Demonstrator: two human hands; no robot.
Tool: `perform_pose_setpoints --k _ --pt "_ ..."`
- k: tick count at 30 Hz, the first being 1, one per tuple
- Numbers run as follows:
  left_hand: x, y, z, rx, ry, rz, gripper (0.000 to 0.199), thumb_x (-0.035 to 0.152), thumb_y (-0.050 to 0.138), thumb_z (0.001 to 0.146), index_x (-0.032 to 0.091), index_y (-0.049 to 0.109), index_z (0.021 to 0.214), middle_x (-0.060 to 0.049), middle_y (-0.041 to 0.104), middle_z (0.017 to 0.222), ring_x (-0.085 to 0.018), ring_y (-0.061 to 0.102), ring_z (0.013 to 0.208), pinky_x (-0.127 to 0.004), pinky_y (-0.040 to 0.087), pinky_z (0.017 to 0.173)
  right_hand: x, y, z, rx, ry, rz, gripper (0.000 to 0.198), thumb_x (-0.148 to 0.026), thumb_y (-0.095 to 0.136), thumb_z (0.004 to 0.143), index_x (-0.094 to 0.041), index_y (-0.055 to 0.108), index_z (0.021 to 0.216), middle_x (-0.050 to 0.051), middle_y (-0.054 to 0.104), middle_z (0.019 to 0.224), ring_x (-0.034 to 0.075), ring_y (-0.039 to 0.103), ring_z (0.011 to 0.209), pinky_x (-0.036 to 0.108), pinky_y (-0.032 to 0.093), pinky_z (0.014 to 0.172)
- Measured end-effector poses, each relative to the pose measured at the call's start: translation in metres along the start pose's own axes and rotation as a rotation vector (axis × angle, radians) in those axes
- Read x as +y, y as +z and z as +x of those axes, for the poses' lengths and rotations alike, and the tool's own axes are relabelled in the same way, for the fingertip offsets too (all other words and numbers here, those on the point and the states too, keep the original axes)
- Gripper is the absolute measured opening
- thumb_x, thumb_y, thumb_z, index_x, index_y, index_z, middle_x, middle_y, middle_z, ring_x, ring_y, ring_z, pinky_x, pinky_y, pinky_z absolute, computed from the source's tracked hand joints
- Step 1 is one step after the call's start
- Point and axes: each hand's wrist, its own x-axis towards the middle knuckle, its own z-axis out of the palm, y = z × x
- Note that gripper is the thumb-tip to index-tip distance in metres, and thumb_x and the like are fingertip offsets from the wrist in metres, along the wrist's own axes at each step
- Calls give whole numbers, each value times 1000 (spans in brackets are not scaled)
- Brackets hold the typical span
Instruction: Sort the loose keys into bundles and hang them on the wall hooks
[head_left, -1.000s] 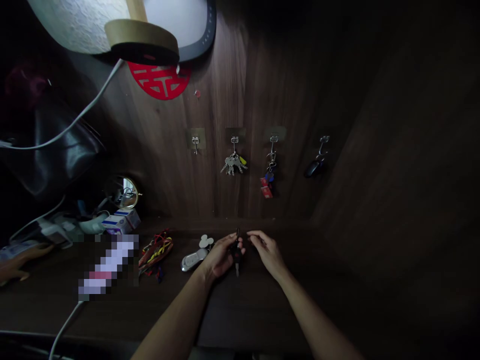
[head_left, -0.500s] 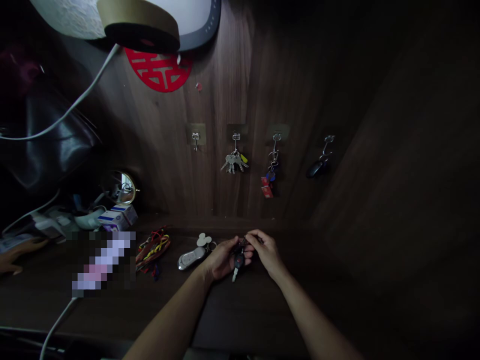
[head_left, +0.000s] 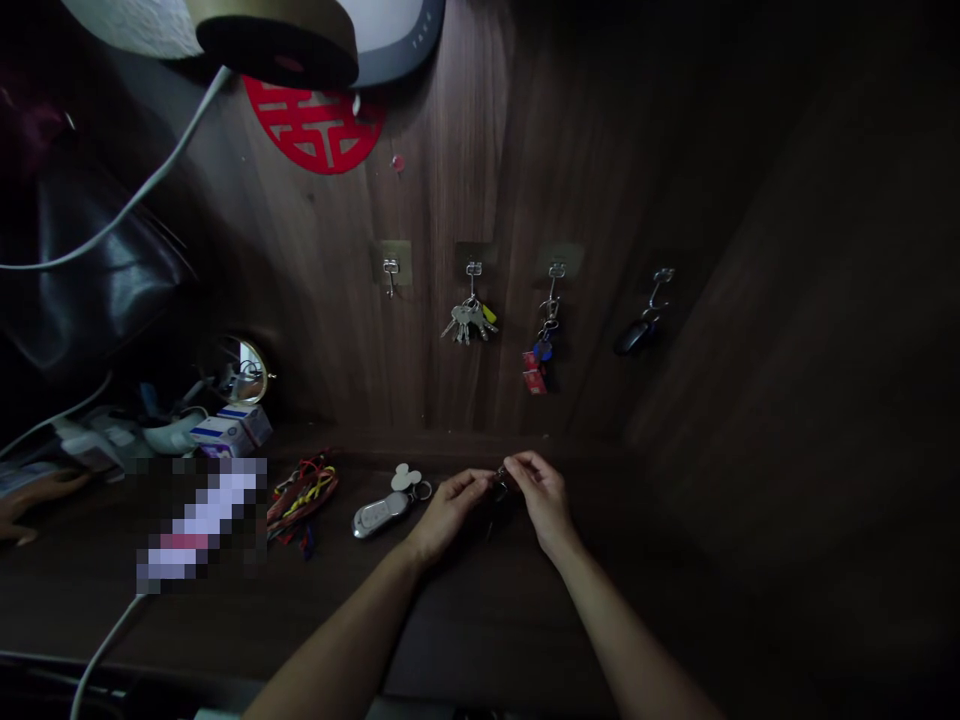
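Observation:
Low over the shelf, my left hand (head_left: 454, 507) and my right hand (head_left: 543, 497) meet with fingertips pinched. Between them hangs a dark car key (head_left: 501, 490) on a small metal ring or clasp, its blade pointing down and hard to see in the shade. Both hands hold the top of it. To the left of my left hand lies a silver remote fob (head_left: 381, 515) with a ring and a pale three-lobed tag (head_left: 406, 477). Beyond it sits a bundle of red and yellow cords (head_left: 304, 495).
Metal hooks (head_left: 391, 270) line the wooden back wall. They carry a bunch of keys (head_left: 469, 322), a keychain with red tags (head_left: 535, 378) and a black fob (head_left: 636, 335); the leftmost hook bears nothing. A round mirror (head_left: 251, 370), boxes (head_left: 232, 432) and a white cable (head_left: 112, 635) are at left.
My left hand has turned from cradling the key in its palm to pinching near its top. The key now hangs between both hands. The view has shifted slightly.

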Motion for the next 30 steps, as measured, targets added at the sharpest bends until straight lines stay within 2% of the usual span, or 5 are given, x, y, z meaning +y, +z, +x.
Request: perform_pose_setpoints --k 6,12,14,19,30 --pt "0 -1 -1 -10 41 108 26 40 63 75 16 63 85 0 58 77 -12 51 73 -22 38 70 -3 2 -2 -48 -51 -65 28 -45 61 73 -19 55 67 -3 51 59 12 48 58 22 40 54" --pt "-3 5 -2 -10 181 206 46 25 78 58 19 55 97 -2 57 87 -14 52 83 -24 40 77 -5 3 -3 -107 -128 -80 24 -43 60 75 -19 57 70 1 58 70 14 54 67 25 45 62" --pt "-5 6 -2 13 245 272 45 22 78 57 19 55 96 -2 57 89 -15 51 85 -24 40 79 -5 4 -3 -109 -137 -78 23 -42 60 75 -19 57 70 0 57 70 14 53 67 24 44 62" --pt "-1 6 -4 60 277 401 18 31 66 72 19 61 85 -2 61 78 -16 54 78 -24 40 76 -5 4 -3 -70 -117 -65 23 -42 61 74 -19 57 70 0 57 67 14 53 67 25 44 62" --pt "3 7 -5 53 205 348 25 40 55 80 17 64 82 -2 64 71 -15 55 68 -24 42 69 -3 5 -3 -61 -24 -40 31 -50 57 74 -20 55 68 -2 54 61 14 51 59 22 42 54"
